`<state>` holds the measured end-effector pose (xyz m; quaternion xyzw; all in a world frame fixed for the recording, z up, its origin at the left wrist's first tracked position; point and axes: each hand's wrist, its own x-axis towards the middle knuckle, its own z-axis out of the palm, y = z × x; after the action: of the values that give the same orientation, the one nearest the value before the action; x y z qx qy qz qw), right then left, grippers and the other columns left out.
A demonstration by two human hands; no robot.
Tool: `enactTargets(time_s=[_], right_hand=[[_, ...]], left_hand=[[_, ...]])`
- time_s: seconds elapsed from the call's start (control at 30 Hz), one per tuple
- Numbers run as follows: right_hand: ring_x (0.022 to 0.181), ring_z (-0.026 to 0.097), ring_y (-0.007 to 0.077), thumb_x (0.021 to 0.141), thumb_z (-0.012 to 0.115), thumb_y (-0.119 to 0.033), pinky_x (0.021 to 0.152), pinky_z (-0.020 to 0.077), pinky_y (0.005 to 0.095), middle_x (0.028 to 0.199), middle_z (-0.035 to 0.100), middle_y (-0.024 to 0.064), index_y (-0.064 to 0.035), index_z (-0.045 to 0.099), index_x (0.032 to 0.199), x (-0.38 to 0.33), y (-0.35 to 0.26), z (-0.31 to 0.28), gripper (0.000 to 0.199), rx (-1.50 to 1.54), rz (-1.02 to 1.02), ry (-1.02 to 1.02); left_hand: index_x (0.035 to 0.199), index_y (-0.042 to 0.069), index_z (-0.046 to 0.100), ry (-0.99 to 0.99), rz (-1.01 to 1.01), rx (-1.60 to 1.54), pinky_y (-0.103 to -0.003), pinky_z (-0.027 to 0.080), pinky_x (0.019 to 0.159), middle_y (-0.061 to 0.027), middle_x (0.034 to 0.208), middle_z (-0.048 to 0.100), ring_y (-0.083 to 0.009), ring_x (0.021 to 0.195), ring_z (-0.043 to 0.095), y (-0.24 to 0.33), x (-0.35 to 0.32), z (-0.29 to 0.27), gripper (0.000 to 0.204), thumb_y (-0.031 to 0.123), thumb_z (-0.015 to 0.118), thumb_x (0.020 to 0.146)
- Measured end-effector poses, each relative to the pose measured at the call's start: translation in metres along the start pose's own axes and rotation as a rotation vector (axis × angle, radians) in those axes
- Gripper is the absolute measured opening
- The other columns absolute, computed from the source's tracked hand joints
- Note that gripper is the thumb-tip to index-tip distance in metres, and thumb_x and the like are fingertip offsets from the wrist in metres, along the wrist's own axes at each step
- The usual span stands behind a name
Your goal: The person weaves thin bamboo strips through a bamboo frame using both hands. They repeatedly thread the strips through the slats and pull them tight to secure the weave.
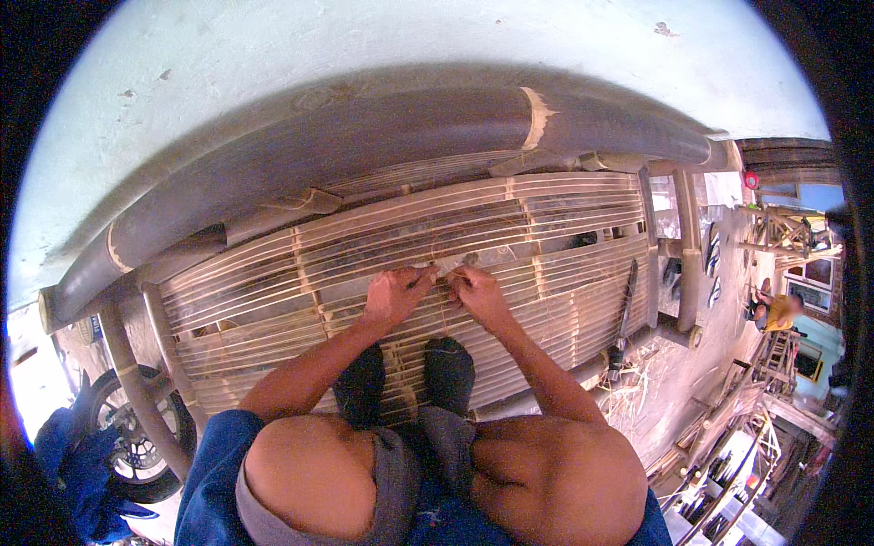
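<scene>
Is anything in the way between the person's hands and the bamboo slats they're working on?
Nothing visible. The left hand and right hand already rest directly on the bamboo slats, fingers meeting around a thin strip.

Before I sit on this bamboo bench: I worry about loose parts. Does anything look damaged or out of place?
Nothing looks broken. The slats run evenly, though gaps show between them. Both hands, left and right, pinch a thin binding strip mid-seat. A long dark tool lies loose on the slats to the right.

Both hands [439,289] together, fingers pinched
</scene>
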<state>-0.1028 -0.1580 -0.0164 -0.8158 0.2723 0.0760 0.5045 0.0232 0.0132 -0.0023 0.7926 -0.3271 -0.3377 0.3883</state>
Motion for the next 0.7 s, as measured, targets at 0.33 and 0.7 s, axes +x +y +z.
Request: enactTargets(time_s=[0.33,0.7], right_hand=[[0.076,0.065,0.0336,0.095,0.055,-0.029,0.07,0.0528,0.0451,0.083,0.067,0.0175,-0.0065,0.063,0.108,-0.016,-0.015,0.008,0.027,-0.325,-0.084,-0.063],[0.082,0.07,0.0263,0.106,0.039,-0.031,0.068,0.0581,0.0351,0.112,0.066,0.02,-0.0073,0.036,0.147,-0.035,-0.084,-0.037,0.048,0.308,-0.156,0.287]], left_hand=[[0.101,0.005,0.069,0.028,0.387,-0.166,-0.041,0.056,0.078,-0.0146,0.102,0.069,-0.0338,0.092,0.068,-0.014,0.001,-0.001,0.021,0.019,0.066,0.085],[0.114,0.004,0.067,-0.041,0.269,-0.336,-0.041,0.054,0.085,-0.0224,0.108,0.068,-0.0391,0.1,0.066,-0.014,-0.005,-0.008,0.03,0.016,0.064,0.087]])
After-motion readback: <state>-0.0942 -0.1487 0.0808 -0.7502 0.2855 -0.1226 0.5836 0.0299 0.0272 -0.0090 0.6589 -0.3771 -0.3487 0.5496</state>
